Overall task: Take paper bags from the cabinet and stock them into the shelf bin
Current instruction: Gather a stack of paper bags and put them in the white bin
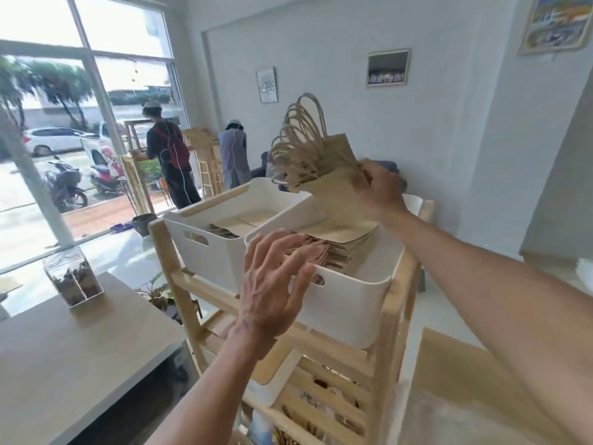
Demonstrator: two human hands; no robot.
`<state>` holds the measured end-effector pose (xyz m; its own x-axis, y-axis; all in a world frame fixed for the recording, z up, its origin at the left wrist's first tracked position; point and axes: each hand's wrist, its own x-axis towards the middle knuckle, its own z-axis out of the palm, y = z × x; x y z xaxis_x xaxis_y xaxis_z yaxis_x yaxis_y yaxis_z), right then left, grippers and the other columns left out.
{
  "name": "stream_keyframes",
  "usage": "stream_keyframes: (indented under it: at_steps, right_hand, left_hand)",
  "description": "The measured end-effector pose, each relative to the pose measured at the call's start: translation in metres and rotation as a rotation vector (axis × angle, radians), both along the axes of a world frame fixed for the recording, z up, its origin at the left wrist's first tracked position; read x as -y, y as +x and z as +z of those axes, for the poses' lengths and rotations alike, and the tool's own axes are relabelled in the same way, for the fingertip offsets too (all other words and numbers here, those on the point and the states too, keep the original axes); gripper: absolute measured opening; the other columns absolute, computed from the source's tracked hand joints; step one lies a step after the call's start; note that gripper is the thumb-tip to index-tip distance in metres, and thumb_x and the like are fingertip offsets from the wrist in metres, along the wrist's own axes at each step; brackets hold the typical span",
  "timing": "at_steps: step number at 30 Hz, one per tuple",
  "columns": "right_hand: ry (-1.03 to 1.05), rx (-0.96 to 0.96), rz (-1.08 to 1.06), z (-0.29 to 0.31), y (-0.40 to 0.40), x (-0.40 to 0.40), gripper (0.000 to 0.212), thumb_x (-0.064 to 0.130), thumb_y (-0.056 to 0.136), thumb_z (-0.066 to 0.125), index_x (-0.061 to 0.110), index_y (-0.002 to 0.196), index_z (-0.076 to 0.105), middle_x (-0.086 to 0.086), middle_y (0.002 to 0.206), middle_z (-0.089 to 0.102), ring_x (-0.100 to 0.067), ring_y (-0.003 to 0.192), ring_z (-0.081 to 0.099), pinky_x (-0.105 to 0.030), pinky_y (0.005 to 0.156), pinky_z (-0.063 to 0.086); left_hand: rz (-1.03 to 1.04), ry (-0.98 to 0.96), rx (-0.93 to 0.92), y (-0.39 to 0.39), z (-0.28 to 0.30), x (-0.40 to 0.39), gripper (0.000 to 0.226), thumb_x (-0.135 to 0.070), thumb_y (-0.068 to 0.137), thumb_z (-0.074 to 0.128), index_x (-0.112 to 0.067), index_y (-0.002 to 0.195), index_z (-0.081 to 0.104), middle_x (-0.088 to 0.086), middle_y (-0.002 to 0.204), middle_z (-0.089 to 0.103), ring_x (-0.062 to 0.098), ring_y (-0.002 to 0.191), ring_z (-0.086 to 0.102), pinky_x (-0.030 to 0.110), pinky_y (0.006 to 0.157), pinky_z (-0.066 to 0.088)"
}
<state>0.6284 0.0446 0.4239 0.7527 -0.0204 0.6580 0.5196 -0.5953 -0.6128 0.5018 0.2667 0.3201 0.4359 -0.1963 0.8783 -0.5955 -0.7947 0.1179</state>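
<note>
White bins (349, 303), two; right hand (380, 187) grip clamps bag bundle (333, 184), left hand (272, 284) spread.

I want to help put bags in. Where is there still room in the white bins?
The near bin has bare floor along its right side, beside the flat bag stack. The far bin holds few bags, so it is roomy. It is crowded at the near bin's front, where the left hand sits, and where the right hand holds the bunch.
</note>
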Motion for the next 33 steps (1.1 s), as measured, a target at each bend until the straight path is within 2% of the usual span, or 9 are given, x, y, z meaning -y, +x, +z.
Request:
stream_keyframes:
  at_steps: [4,8,12,14,16,18,23,29,33]
  right_hand:
    - [-0.301,-0.14,0.136,-0.001,0.003,0.018,0.03,0.012,0.099,0.066,0.021,0.127,0.07,0.01,0.098,0.068,-0.012,0.097,0.064,-0.003,0.07,0.036]
    - [-0.759,-0.347,0.083,-0.015,0.003,0.031,0.046,0.007,0.093,0.07,0.042,0.121,0.056,0.0,0.116,0.064,-0.022,0.102,0.056,-0.03,0.077,0.042]
    - [-0.957,-0.433,0.008,-0.007,-0.009,0.018,0.053,0.004,0.094,0.065,0.032,0.136,0.049,0.001,0.108,0.051,-0.024,0.096,0.051,-0.034,0.075,0.039]
    - [-0.697,-0.474,-0.043,-0.003,-0.01,0.018,0.056,0.002,0.092,0.064,0.028,0.14,0.049,-0.003,0.113,0.055,-0.024,0.098,0.055,-0.035,0.074,0.044]
    - [-0.12,-0.583,-0.12,0.0,-0.006,0.017,0.052,0.018,0.089,0.064,0.017,0.14,0.053,-0.007,0.122,0.06,-0.029,0.101,0.058,-0.041,0.078,0.053]
    - [0.249,-0.9,-0.076,-0.003,0.004,0.014,0.047,0.034,0.092,0.059,0.013,0.133,0.062,-0.015,0.125,0.066,-0.037,0.102,0.064,-0.051,0.069,0.058]
    - [0.417,-1.422,0.144,-0.038,0.048,0.003,0.075,0.066,0.096,0.037,0.01,0.144,0.052,-0.029,0.132,0.066,-0.061,0.12,0.06,-0.084,0.077,0.048]
    - [0.517,-1.404,0.004,-0.027,0.04,-0.022,0.087,0.068,0.095,0.032,0.003,0.153,0.031,-0.036,0.146,0.05,-0.062,0.132,0.047,-0.091,0.07,0.04]
    - [0.556,-1.371,0.045,-0.036,0.043,-0.014,0.077,0.068,0.094,0.037,0.011,0.143,0.048,-0.03,0.13,0.067,-0.059,0.119,0.059,-0.089,0.071,0.043]
  left_hand:
    - [0.006,-0.018,0.006,0.003,-0.002,0.001,0.046,-0.041,0.11,0.035,-0.025,0.12,0.078,0.004,0.136,0.068,0.028,0.136,0.054,0.056,0.113,0.035]
    - [-0.016,-0.045,0.008,0.004,-0.004,0.003,0.041,-0.038,0.107,0.041,-0.027,0.116,0.079,0.011,0.15,0.056,0.028,0.141,0.047,0.059,0.111,0.034]
    - [-0.008,-0.039,-0.043,0.002,-0.003,0.002,0.037,-0.037,0.106,0.043,-0.032,0.12,0.077,0.012,0.156,0.05,0.028,0.143,0.043,0.061,0.11,0.035]
    - [-0.001,-0.025,-0.055,0.0,-0.001,0.001,0.04,-0.039,0.107,0.04,-0.031,0.12,0.077,0.012,0.156,0.05,0.03,0.142,0.045,0.06,0.11,0.035]
    - [0.009,-0.017,-0.066,-0.003,0.001,0.001,0.045,-0.042,0.108,0.037,-0.03,0.12,0.078,0.012,0.155,0.052,0.031,0.141,0.047,0.059,0.11,0.035]
    - [0.016,-0.014,-0.066,-0.004,0.002,0.002,0.048,-0.044,0.109,0.034,-0.029,0.12,0.078,0.012,0.153,0.054,0.032,0.138,0.05,0.058,0.11,0.036]
    - [0.015,-0.011,-0.025,-0.004,0.001,0.0,0.046,-0.042,0.11,0.037,-0.025,0.12,0.079,0.011,0.147,0.06,0.032,0.133,0.054,0.057,0.108,0.037]
    - [0.011,-0.034,-0.005,-0.001,0.0,0.005,0.046,-0.042,0.11,0.036,-0.025,0.119,0.079,0.01,0.142,0.063,0.031,0.134,0.054,0.058,0.11,0.035]
    - [0.012,-0.025,0.009,0.001,-0.002,0.004,0.041,-0.038,0.11,0.041,-0.025,0.119,0.079,0.009,0.14,0.064,0.031,0.133,0.055,0.056,0.111,0.035]
